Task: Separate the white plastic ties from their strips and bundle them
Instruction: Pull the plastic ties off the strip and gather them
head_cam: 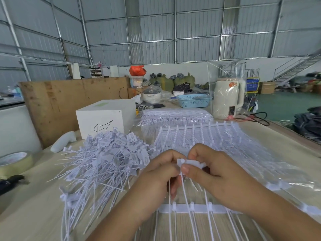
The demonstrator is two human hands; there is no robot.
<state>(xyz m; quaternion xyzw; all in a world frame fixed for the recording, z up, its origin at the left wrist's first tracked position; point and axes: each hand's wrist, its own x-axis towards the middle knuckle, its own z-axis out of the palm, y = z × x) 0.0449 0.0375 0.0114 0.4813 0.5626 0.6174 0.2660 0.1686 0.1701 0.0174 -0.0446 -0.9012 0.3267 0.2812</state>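
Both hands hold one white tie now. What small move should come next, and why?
Probably snap it free and drop it on the loose pile. The right hand and left hand pinch the tie by its head, while its tail runs down to the strip.

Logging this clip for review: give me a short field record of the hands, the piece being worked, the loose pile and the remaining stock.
left hand: left hand pinches the white plastic tie
right hand: right hand pinches the same tie's flat head
strip: white plastic strip lies near the wrists, ties attached
pile: heap of loose white ties, left of the hands
stock: unseparated white strips behind the hands, on the pale wooden table
stage: separating; no bundle visible
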